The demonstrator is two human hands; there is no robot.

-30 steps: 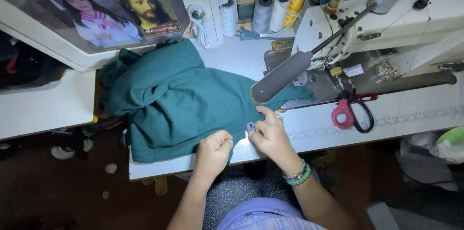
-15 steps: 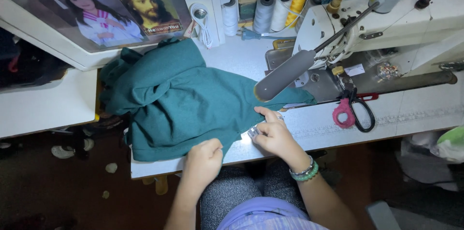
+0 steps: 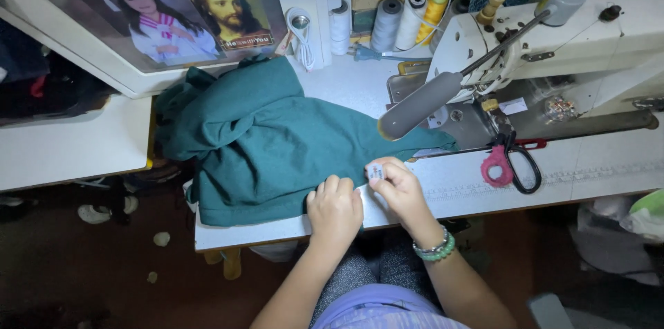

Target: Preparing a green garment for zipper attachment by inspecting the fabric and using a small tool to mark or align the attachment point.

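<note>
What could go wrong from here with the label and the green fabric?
The small white label is pinched only at the right hand's fingertips, so it could slip or sit crooked. The teal fabric hangs bunched over the table's left edge; its weight might drag the hem from under the left hand. The scissors lie close to the right.

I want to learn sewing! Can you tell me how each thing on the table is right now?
Green cloth: bunched up, hanging off the table's far-left edge.
Small white tag: pinched in the right hand.
Left hand: closed, resting on the cloth's edge.
Scissors: lying flat, shut.
Thread spools: standing upright.
Sewing machine: nothing under its needle.
</note>
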